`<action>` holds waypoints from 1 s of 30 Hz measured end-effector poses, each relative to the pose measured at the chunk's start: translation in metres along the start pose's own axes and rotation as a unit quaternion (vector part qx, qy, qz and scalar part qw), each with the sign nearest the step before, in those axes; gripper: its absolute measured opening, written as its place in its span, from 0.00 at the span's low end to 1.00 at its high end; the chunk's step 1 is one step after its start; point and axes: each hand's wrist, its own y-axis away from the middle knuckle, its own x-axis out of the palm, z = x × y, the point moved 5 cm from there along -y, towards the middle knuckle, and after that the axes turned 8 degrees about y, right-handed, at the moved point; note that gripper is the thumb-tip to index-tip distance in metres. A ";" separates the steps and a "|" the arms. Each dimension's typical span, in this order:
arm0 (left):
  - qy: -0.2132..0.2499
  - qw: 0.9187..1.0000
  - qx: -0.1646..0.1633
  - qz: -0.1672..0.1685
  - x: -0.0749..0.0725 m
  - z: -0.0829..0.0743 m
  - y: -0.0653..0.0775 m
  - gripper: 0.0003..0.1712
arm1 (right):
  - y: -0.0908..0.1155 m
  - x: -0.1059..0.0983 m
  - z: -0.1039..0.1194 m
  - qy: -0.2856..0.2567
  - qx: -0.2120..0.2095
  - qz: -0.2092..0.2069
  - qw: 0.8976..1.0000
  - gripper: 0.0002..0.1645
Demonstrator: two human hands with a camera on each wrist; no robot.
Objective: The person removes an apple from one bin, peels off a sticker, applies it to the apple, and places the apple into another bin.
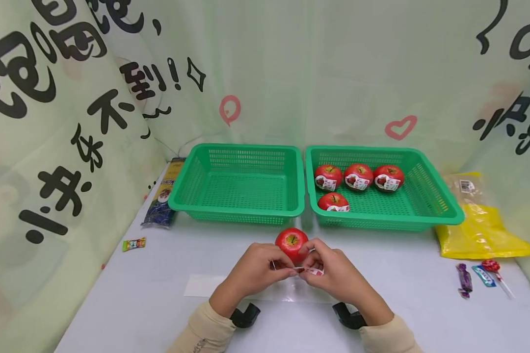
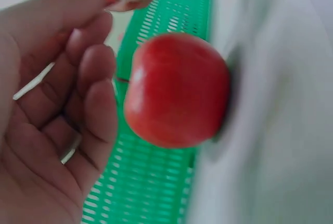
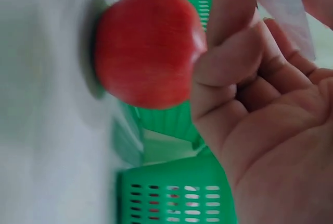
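A red apple (image 1: 291,241) stands stem up on the table, just beyond both hands; no label shows on it. My left hand (image 1: 259,268) and right hand (image 1: 331,270) meet in front of it. Between their thumbs and fingertips they pinch a small white-and-red sticker label (image 1: 314,271), one from each side. In the left wrist view, the left hand (image 2: 57,88) has its fingers curled beside the apple (image 2: 177,91). The right hand (image 3: 260,94) appears close to the apple in the right wrist view, with a whitish piece of the label (image 3: 286,10) above its fingers.
A green basket (image 1: 236,215) stands back left, and another green basket (image 1: 380,223) back right holds several labelled apples (image 1: 358,176). Under the forearms lies a pale clear strip (image 1: 287,295). Wrapped sweets (image 1: 464,280), a lollipop (image 1: 491,265), a yellow bag (image 1: 477,235) and a dark packet (image 1: 159,208) flank them.
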 end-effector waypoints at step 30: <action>0.010 0.986 -0.132 -0.097 0.003 0.045 0.012 0.10 | 0.001 0.012 -0.021 0.034 0.000 -0.159 0.987 0.19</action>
